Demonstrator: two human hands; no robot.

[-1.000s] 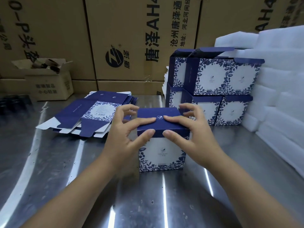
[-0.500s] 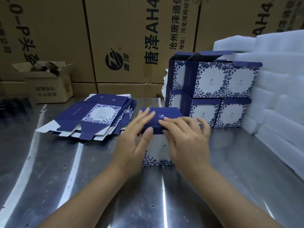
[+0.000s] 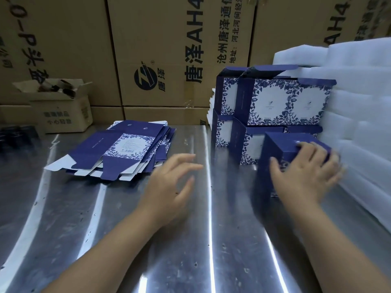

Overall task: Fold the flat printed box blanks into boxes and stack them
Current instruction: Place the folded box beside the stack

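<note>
- Navy-blue card with a white-and-blue leaf print makes up the folded box (image 3: 267,166), which stands on the steel table (image 3: 110,233) in the right middle of the frame.
- The right hand (image 3: 304,176) lies over the box's near top corner. Its thumb sits on the near face and its fingers curl across the lid towards the far right edge, so the box is clasped from above. Most of the box shows to the left of and below the palm.
- Motion blur softens this hand and the box's lower edge, so it is unclear whether the box's base is fully down on the table.
- The box is just in front of the stack of finished boxes (image 3: 273,102), close to its lower row, and near the white foam sheets (image 3: 359,115) along the right edge.
- The left hand (image 3: 169,182) hovers over the table at centre frame, palm down, fingers spread and loose, holding nothing. It is well apart from the box.
- The pile of flat blanks (image 3: 118,149) lies fanned on the table at left of centre, just beyond the left fingertips.
- Brown printed cartons (image 3: 169,49) fill the background, and a small open carton (image 3: 61,115) sits at the left.
</note>
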